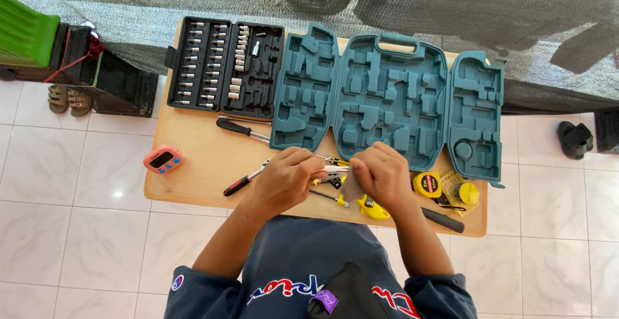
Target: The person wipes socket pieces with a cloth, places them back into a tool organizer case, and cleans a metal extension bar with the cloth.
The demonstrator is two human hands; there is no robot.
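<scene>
My left hand (284,177) and right hand (382,174) are both closed on a small metal tool (334,172), holding it just above the near edge of the bench (193,183). I judge it light, stiff and a bit slick, best gripped by its body. Yellow tape measures (427,183) lie beside; the empty teal tool case (387,103) and black socket set (225,67) sit behind.

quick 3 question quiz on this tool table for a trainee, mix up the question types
1. True or false: the teal tool case lies open with its slots bare.
2. Which sits left of the left hand? A) pink timer B) yellow tape measure
3. Fill in: the black socket set case lies to the ___ of the teal one.

Key: 1 true; 2 A; 3 left
</scene>
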